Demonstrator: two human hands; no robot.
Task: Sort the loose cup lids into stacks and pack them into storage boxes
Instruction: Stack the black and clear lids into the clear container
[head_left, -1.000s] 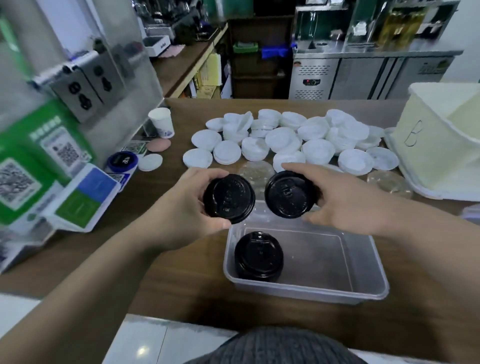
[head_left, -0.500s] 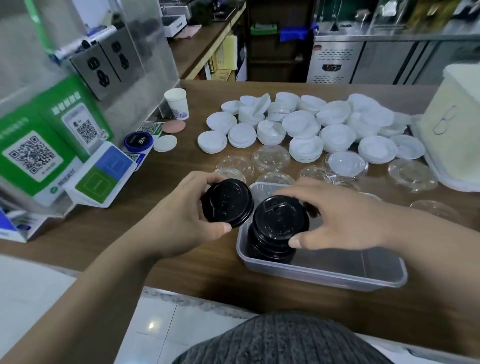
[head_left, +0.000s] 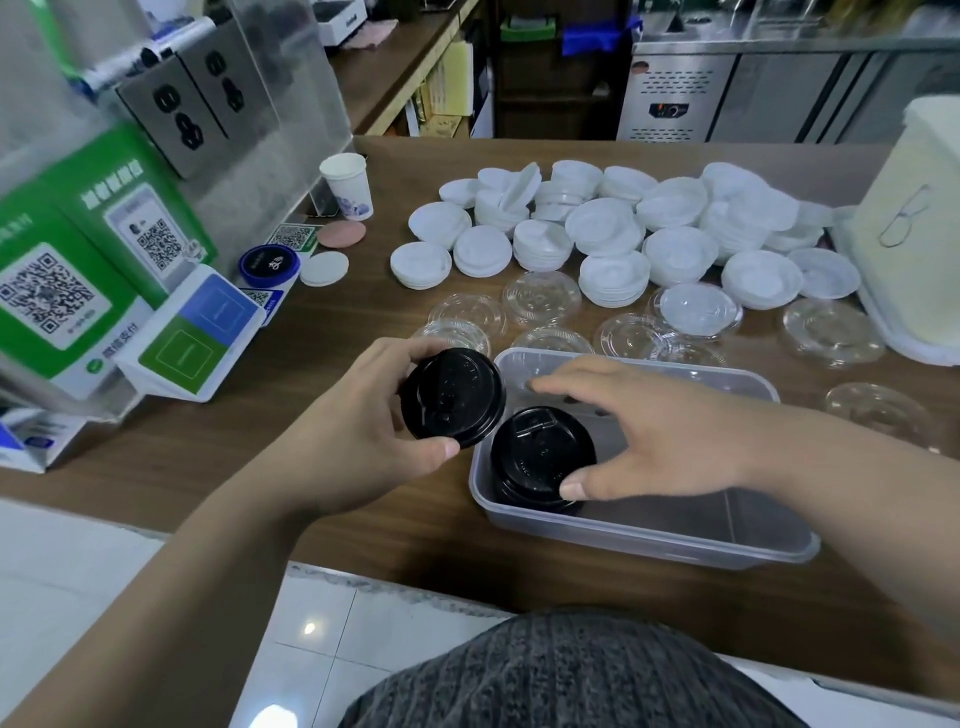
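Hands (head_left: 358, 436) (head_left: 660, 441) at black lids (head_left: 452, 397) (head_left: 543, 452) — 微信支付 sign (head_left: 111, 345)

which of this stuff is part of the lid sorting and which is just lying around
Job: black lid held in the left hand; black lid stack in the clear box; white lids; clear lids.
Lying about: paper cup; QR code stands; blue cap; pink disc.
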